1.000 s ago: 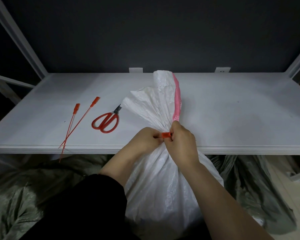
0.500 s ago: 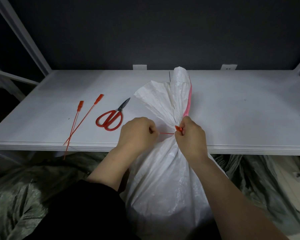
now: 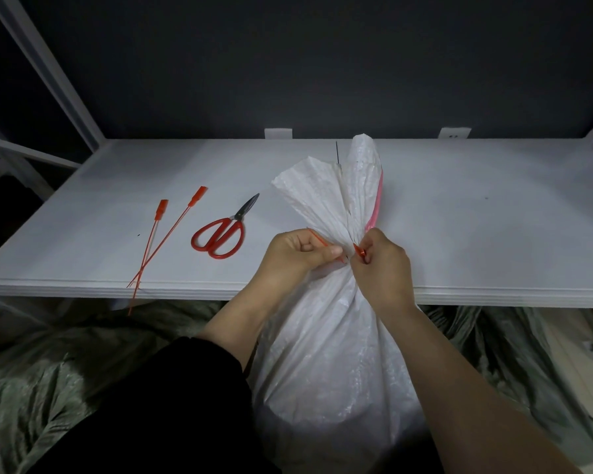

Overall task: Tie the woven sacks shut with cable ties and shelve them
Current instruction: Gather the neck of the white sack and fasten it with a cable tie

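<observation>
At sack point(image 3: 322, 354) neck | left hand point(image 3: 295, 256) grips tie point(image 3: 358, 250) | right hand point(image 3: 381, 266) apparently pinches it

Sack point(image 3: 326, 354) upright before shelf point(image 3: 476, 234), top leaning over shelf edge; scissors point(image 3: 221, 230) on shelf left of sack; two spare cable ties point(image 3: 165, 239) farther left of sack, tips overhanging edge

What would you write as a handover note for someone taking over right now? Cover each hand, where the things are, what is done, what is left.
The left hand grips the tail of the cable tie; the right hand pinches its head at the gathered neck of the sack.
The sack stands before the shelf, its top leaning over the edge. Two spare ties and scissors lie on the shelf.
Done: neck gathered, tie looped.
Left: pull tight, probably trim the tail, shelve the sack.
</observation>
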